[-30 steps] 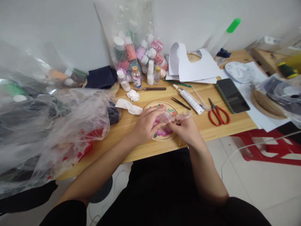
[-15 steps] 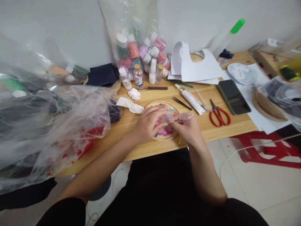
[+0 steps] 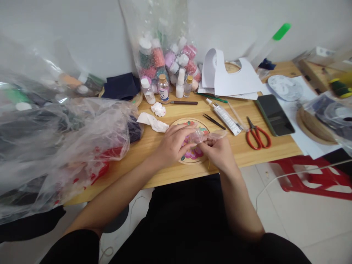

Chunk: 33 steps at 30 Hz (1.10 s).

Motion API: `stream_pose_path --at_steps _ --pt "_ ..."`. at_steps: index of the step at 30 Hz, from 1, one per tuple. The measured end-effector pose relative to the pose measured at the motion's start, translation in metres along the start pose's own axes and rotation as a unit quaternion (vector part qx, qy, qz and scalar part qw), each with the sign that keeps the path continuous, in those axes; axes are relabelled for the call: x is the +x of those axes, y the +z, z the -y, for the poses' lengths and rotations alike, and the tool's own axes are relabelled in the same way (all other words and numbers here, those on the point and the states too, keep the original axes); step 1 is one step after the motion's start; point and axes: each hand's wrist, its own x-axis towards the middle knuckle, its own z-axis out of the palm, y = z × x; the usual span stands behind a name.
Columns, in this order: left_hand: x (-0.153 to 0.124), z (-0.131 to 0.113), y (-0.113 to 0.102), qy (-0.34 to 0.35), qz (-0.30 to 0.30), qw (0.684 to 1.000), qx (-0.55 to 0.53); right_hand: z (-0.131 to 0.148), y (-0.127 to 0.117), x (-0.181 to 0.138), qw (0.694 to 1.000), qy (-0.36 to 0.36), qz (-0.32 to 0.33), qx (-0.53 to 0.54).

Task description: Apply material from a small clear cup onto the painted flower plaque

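Note:
My left hand [image 3: 174, 143] is closed, thumb and fingers pinching a small clear plastic container [image 3: 196, 136]. Facing it, my right hand [image 3: 218, 150] has its fingers curled at the container's right side, round a thin clear plastic piece [image 3: 217, 134] that looks like a lid. Whether the two plastic parts are joined, I cannot make out. Below both hands lies a round wooden-rimmed piece with a colourful flower design [image 3: 192, 156], partly covered by my fingers. A thin yellow strand hangs under my right hand.
Black tweezers [image 3: 214, 121], a glue tube [image 3: 227, 118], red-handled scissors [image 3: 257, 135] and a phone [image 3: 275, 114] lie to the right. Crumpled tissue [image 3: 153, 122] and small bottles [image 3: 164, 88] stand beyond my left hand. A large plastic bag [image 3: 90, 128] covers the table's left side.
The clear lid-like piece by my right hand has tilted and looks narrower. Both hands stay nearly in place, and the whole view has shifted slightly.

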Motion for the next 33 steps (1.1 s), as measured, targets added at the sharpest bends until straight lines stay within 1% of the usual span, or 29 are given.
stream_pose_path --at_steps 3,8,13,17,19,23,25,28,33 --pt "0.000 0.000 0.000 -0.010 0.004 1.000 0.001 -0.002 0.000 0.001 1.000 -0.005 -0.011 -0.019" --pt "0.000 -0.001 0.000 -0.005 -0.011 1.000 0.013 -0.004 0.000 0.001 0.998 0.014 -0.030 -0.056" --pt "0.000 -0.001 0.001 -0.014 -0.016 1.000 0.019 0.000 0.000 -0.003 0.997 0.045 -0.033 -0.046" --pt "0.000 -0.001 0.001 -0.008 -0.023 0.999 0.027 0.005 0.000 -0.008 0.997 0.066 -0.036 -0.016" --pt "0.000 -0.002 0.001 -0.008 -0.021 0.999 0.029 0.005 0.000 -0.010 0.996 0.066 -0.053 -0.013" --pt "0.001 -0.002 0.001 0.000 -0.028 0.999 0.033 0.000 0.000 -0.008 0.992 0.061 -0.090 -0.058" --pt "0.001 -0.001 0.001 0.007 -0.033 0.999 0.033 -0.002 0.001 -0.006 0.991 0.060 -0.087 -0.077" --pt "0.000 0.000 0.001 0.008 -0.033 0.999 0.029 -0.003 0.002 -0.003 0.992 0.058 -0.068 -0.091" --pt "0.000 0.000 0.001 -0.011 -0.020 1.000 0.017 -0.001 0.002 -0.002 0.994 0.046 -0.030 -0.099"
